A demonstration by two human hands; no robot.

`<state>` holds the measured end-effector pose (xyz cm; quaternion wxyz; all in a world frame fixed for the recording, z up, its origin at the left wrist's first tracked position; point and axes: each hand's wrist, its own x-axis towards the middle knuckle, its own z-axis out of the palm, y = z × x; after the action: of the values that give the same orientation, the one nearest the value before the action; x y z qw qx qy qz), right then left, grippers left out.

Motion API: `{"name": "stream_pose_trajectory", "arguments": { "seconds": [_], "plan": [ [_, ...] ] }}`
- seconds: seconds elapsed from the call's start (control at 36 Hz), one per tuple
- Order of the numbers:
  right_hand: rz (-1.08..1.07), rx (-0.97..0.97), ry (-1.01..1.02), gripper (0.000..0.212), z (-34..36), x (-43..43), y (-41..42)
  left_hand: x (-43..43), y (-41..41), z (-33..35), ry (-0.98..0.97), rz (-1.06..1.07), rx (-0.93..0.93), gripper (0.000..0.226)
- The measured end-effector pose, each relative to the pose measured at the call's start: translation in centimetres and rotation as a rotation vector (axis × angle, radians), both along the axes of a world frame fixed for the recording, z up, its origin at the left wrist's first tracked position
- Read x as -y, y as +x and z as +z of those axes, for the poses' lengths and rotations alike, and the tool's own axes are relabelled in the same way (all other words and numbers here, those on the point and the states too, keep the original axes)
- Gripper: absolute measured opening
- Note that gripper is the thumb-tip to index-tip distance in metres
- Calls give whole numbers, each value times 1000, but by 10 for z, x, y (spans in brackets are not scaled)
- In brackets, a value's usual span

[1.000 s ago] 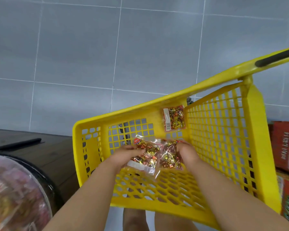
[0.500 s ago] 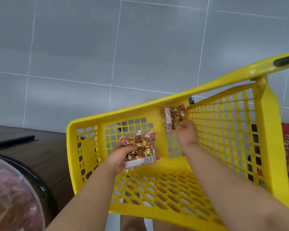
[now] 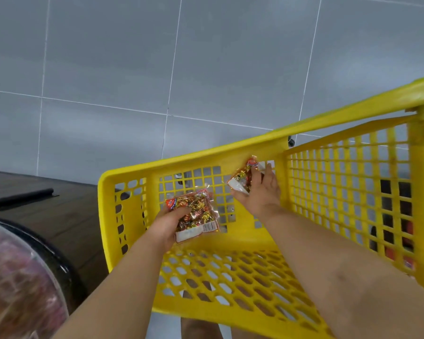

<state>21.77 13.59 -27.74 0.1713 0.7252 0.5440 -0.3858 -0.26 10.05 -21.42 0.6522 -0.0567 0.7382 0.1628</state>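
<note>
Down in the yellow basket [image 3: 230,242], close to the person, the netted floor has no bag lying on it. Just above it, the left hand [image 3: 168,225] holds the first candy bag [image 3: 197,212]. The thumb is curled over the front and the fingers are hidden behind the bag. This bag sits a bit higher than it did a second ago, when both hands were low in the basket.

A little farther in, the right hand [image 3: 261,196] pinches the second candy bag [image 3: 242,178] between thumb and fingers, right by the basket's far wall. Half a second ago that bag leaned flat against the wall and the hand was only reaching up to it. Now the bag is tilted and coming away from the wall, so the hand has it.

That likely means the picking-up part is done: each hand has a bag, and nothing is left inside to grab. The next job is probably to lift both bags out.

To the left stands a dark counter [image 3: 47,211], and beyond the basket are grey tiles [image 3: 206,69].
</note>
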Motion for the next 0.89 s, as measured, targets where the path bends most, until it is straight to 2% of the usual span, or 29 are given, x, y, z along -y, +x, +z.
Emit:
{"name": "stream_pose_trajectory", "arguments": {
  "seconds": [0.11, 0.25, 0.33, 0.39, 0.5, 0.61, 0.75, 0.89],
  "plan": [
    [-93, -36, 120, 67, -1, -2, 8, 0, -4, 0, -1, -28, -14, 37],
    [-79, 80, 122, 89, -1, -11, 9, 3, -9, -1, -5, -6, -11, 37],
    [-37, 152, 87, 88, 3, -14, 3, 6, -10, 0, -2, -2, -24, 35],
    [-88, 150, 9, 82, 5, -14, 0, 7, -9, 1, -5, 18, -19, 34],
    [-282, -14, -136, 64, 14, -8, 1, 8, -6, 12, 5, 62, -26, 37],
    [-239, -118, -130, 45, 44, -3, 4, 8, -1, 38, 48, 54, -52, 38],
    [-284, -214, -120, 41, 96, 1, 7, 13, 1, 87, 82, 52, -65, 28],
    [-325, -392, -116, 31, 164, 1, 0, 29, -6, 146, 178, 109, -77, 30]
  ]
}}
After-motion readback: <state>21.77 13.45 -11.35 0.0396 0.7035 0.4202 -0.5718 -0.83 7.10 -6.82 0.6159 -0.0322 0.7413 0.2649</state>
